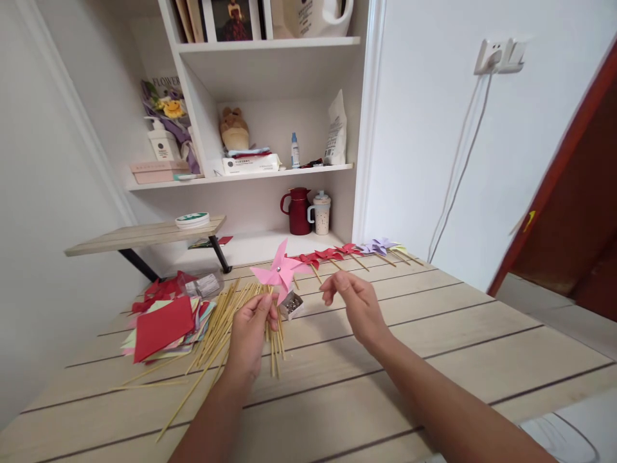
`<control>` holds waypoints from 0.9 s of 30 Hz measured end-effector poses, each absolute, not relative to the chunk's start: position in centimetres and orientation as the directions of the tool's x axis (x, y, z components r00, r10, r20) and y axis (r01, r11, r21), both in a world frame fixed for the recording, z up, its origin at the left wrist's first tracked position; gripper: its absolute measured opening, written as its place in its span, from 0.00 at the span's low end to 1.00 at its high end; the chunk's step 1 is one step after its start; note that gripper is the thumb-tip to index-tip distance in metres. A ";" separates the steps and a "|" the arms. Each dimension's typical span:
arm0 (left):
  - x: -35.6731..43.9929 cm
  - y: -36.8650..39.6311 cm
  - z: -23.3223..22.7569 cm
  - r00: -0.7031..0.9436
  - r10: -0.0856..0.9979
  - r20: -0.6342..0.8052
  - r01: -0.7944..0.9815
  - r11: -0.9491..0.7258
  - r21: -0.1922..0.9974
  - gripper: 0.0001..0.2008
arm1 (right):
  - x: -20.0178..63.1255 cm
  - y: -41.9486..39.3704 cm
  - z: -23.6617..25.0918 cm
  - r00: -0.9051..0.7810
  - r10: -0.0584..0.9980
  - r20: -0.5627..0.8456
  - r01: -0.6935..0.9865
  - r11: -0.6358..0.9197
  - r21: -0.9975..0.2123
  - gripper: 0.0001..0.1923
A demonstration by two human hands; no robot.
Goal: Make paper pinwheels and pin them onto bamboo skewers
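A pink paper pinwheel (278,270) with a shiny pin at its centre is up in front of me. My left hand (254,325) pinches it just below the blades. To its right, apart from the pinwheel, my right hand (354,302) hovers over the table with fingers curled toward the thumb. Whether anything small is between those fingertips, I cannot make out. Behind the left hand, a small open box (292,305) holds tiny metal pins. Many thin wooden sticks (219,328) lie under and beside the left hand.
Coloured paper sheets (164,328) are stacked on the left. Red pinwheels (330,254), purple pinwheels (377,245) and a yellow one (398,247) line the table's back edge. A raised board (144,235) stands at back left. A red jug (299,212) and a cup (321,213) sit in the shelf.
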State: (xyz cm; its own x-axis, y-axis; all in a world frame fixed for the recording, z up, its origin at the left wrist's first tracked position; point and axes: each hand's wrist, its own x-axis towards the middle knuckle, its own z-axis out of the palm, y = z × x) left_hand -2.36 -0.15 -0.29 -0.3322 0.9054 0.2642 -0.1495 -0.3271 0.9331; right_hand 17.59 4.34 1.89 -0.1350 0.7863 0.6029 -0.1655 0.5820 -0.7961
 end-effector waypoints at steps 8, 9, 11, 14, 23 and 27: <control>-3.2 0.3 -0.2 -0.357 0.929 0.097 -0.514 -0.282 0.811 0.15 | 15.0 2.0 0.5 -0.628 0.578 0.521 -0.039 0.645 -0.763 0.24; -3.4 0.3 -0.2 -0.363 0.929 0.073 -0.548 -0.276 0.790 0.13 | 14.8 2.0 0.5 -0.653 0.566 0.502 -0.029 0.645 -0.764 0.23; -3.5 0.4 -0.1 -0.371 0.928 0.031 -0.610 -0.269 0.745 0.07 | 14.6 2.0 0.3 -0.682 0.563 0.467 -0.007 0.633 -0.774 0.21; -3.5 0.4 0.1 -0.364 0.931 -0.008 -0.685 -0.262 0.680 0.04 | 14.4 2.1 -0.1 -0.690 0.592 0.416 0.015 0.586 -0.810 0.16; -1.9 0.2 -0.5 -0.265 0.964 0.029 -0.668 -0.205 0.716 0.06 | 13.7 2.0 -0.6 -0.607 0.697 0.383 0.012 0.490 -0.872 0.14; -1.5 0.2 -0.8 -0.248 0.968 0.037 -0.649 -0.194 0.736 0.11 | 13.6 2.1 -0.5 -0.588 0.724 0.360 0.000 0.446 -0.895 0.16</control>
